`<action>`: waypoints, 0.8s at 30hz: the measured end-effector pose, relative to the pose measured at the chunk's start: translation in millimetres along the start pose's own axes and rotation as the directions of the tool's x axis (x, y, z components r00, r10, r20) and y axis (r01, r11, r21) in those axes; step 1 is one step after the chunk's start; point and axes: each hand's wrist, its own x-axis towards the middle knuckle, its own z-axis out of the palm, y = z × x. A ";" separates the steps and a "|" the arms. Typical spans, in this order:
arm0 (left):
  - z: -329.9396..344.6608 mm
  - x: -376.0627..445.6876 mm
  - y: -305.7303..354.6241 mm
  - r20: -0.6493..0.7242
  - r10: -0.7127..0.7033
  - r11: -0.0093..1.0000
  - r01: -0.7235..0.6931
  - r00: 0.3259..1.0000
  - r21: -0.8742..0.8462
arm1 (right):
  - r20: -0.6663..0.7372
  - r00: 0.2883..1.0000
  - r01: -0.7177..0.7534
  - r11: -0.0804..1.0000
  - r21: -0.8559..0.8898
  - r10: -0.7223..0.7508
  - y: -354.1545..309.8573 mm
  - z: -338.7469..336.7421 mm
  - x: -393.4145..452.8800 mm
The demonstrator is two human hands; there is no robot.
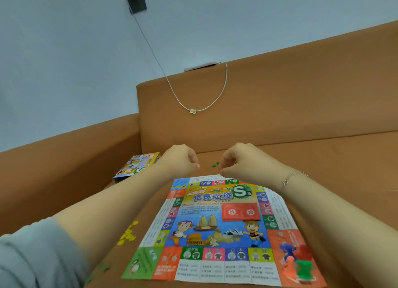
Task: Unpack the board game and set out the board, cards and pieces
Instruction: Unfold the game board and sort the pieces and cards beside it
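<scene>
The colourful paper game board (215, 229) lies flat on the orange sofa seat. A stack of red cards (240, 212) rests on its middle right. Blue, orange, green and red pawns (297, 262) stand on its near right corner. Beyond the board's far edge, my left hand (181, 160) and my right hand (239, 160) hover with fingers curled and knuckles up; I see nothing in either. A few small green pieces (215, 164) lie on the seat between them. My right fingertips are close to the board's far edge.
The game box (137, 165) lies at the left by the sofa arm. Several yellow pieces (129, 234) and more green pieces (105, 267) are scattered left of the board. A charging cable (193, 111) hangs over the sofa back (280, 98).
</scene>
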 end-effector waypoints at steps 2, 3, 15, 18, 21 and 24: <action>-16.7 -37.9 -7.9 0.036 0.007 1.000 -0.007 0.999 -0.009 | 0.016 0.999 0.046 0.999 -0.015 -0.046 -20.1 6.6 -8.1; -23.0 -54.4 -11.1 0.052 0.014 1.000 -0.013 0.999 -0.022 | 0.022 0.998 0.063 0.998 -0.018 -0.063 -28.1 9.7 -12.4; -35.2 -216.2 -112.2 0.264 -0.117 0.993 0.121 0.957 0.002 | 0.138 0.961 0.223 0.966 0.127 -0.240 -131.8 105.0 -41.6; -26.3 -229.3 -127.1 0.237 -0.032 0.995 0.052 0.971 -0.079 | 0.149 0.960 0.227 0.971 0.074 -0.236 -143.2 122.7 -39.4; -17.4 -232.9 -136.0 0.153 0.034 0.990 -0.012 0.988 -0.140 | 0.200 0.949 0.241 0.970 0.030 -0.242 -151.9 136.6 -38.4; -10.6 -232.9 -143.0 0.069 0.058 0.984 -0.045 0.996 -0.174 | 0.248 0.934 0.269 0.963 -0.015 -0.258 -160.8 148.5 -39.2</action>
